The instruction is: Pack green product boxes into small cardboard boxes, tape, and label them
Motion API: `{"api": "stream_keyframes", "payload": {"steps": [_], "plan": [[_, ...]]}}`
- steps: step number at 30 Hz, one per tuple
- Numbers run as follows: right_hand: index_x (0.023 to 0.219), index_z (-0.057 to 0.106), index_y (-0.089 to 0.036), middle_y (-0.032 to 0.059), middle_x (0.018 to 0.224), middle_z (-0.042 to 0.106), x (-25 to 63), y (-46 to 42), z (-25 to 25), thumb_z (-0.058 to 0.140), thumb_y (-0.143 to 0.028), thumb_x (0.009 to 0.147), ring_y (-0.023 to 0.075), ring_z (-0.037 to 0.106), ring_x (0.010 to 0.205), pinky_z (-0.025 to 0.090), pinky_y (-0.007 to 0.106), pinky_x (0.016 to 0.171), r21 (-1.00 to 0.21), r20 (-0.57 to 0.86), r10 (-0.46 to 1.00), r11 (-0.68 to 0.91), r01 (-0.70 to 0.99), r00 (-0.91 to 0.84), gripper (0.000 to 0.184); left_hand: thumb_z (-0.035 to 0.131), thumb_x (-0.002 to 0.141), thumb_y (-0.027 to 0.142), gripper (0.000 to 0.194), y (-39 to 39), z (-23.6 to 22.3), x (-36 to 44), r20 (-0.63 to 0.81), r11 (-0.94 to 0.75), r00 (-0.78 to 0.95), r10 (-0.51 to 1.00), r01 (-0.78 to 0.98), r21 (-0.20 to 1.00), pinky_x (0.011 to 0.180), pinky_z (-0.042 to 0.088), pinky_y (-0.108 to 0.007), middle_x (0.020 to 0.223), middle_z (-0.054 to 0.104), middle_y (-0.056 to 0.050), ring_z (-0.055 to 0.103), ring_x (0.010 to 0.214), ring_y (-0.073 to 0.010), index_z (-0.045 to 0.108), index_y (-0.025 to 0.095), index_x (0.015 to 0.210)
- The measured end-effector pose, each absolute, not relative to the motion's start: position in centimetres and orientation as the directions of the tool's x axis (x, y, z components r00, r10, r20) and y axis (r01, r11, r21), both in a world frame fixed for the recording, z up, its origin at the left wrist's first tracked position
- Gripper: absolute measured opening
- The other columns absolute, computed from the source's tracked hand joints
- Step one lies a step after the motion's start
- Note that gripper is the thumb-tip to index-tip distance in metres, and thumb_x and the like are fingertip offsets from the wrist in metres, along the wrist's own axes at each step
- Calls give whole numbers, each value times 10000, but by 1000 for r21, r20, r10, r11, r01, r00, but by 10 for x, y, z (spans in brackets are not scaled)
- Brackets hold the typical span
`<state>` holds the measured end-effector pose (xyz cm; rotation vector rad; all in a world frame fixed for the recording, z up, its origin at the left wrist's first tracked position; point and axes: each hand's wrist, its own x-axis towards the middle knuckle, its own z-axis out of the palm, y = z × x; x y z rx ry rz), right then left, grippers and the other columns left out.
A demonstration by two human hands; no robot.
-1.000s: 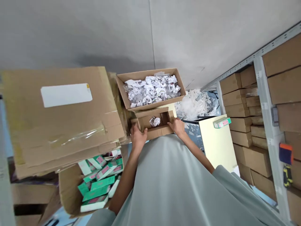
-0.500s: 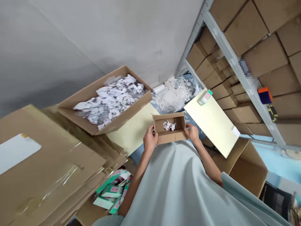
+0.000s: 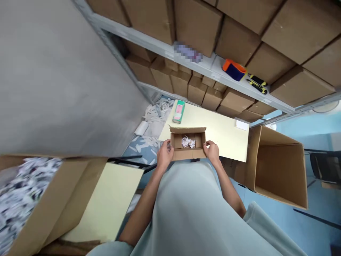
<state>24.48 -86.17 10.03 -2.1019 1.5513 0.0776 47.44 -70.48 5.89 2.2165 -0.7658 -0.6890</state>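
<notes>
A small open cardboard box [image 3: 188, 154] is held in front of my body, with crumpled white paper [image 3: 188, 142] lying on its bottom. My left hand [image 3: 165, 154] grips its left end, and my right hand [image 3: 212, 151] grips the right end, thumbs near the rim. Just beyond the box is a pale yellow table [image 3: 210, 124]. On that table's far left corner lies a green and pink packet [image 3: 178, 111], apart from both hands. A small white item [image 3: 242, 124] rests at the table's far right corner.
At left stands a large carton [image 3: 64, 192] of crumpled paper, beside another pale yellow surface [image 3: 109, 199]. A large open carton [image 3: 279, 167] is at right. Shelves of brown boxes [image 3: 197, 89] run behind, holding pliers [image 3: 257, 84] and an orange and blue item [image 3: 234, 69]. Paper scraps [image 3: 157, 117] litter the floor.
My view and body have turned right, toward the table with the packet. The small box stays between both hands. The carton of paper has shifted to the left edge of view.
</notes>
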Motion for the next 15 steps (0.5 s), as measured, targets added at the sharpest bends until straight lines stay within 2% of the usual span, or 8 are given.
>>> {"api": "stream_keyframes", "payload": {"steps": [3, 6, 10, 15], "plan": [[1268, 787, -183, 120, 1269, 850, 223, -902, 94, 574, -308, 1139, 249, 808, 1152, 557, 296, 958, -345, -370, -882, -161, -925, 292, 279, 547, 994, 223, 456, -763, 59, 461, -260, -588, 627, -734, -396, 706, 987, 637, -445, 1313, 825, -161, 835, 1033, -309, 648, 194, 1438], [1263, 780, -188, 121, 1269, 845, 210, -929, 88, 566, -314, 1147, 252, 805, 1159, 553, 295, 946, -339, -408, -876, -116, -934, 257, 273, 539, 993, 216, 443, -802, 56, 454, -283, -592, 581, -763, -452, 667, 990, 628, -448, 1265, 838, -154, 833, 1030, -315, 657, 205, 1421], [1287, 773, -183, 134, 1275, 836, 203, -947, 79, 548, -304, 1159, 252, 801, 1165, 551, 292, 946, -324, -454, -863, -69, -944, 219, 285, 539, 979, 224, 441, -832, 43, 453, -299, -578, 535, -790, -489, 653, 994, 629, -436, 1255, 840, -139, 830, 1032, -306, 662, 224, 1402], [1297, 773, -190, 133, 1301, 821, 205, -954, 81, 551, -291, 1174, 246, 788, 1191, 542, 283, 957, -242, -527, -830, -59, -968, 182, 274, 529, 979, 202, 435, -849, 27, 461, -367, -577, 460, -809, -499, 647, 1044, 617, -446, 1348, 808, -153, 816, 1094, -305, 652, 209, 1397]]}}
